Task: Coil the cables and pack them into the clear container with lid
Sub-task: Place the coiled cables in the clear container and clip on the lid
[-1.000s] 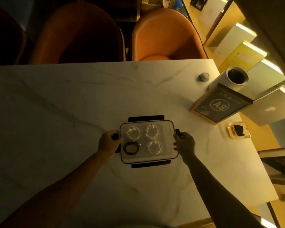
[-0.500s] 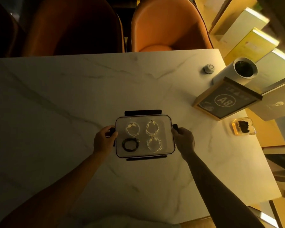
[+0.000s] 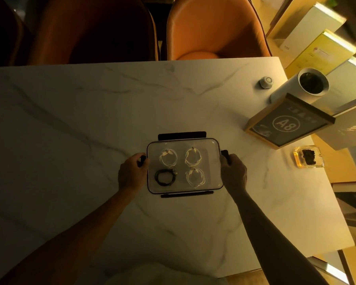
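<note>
A clear rectangular container (image 3: 213,159) with its lid on lies on the marble table. Through the lid I see three coiled white cables (image 3: 168,157) and one coiled black cable (image 3: 164,177) at the lower left. The far black latch (image 3: 182,135) sticks out flat and the near latch (image 3: 187,194) shows as a thin strip. My left hand (image 3: 131,172) curls round the black latch on the container's left side. My right hand (image 3: 233,171) curls round the black latch (image 3: 224,154) on the right side.
At the table's right edge stand a framed A8 sign (image 3: 286,125), a white cylinder (image 3: 301,87), a small knob (image 3: 266,81) and an amber glass ashtray (image 3: 307,157). Two orange chairs (image 3: 212,29) sit beyond the far edge. Books line a shelf (image 3: 321,44) at the right.
The near latch has folded down from flat to a thin strip. Both hands stay on the side latches.
</note>
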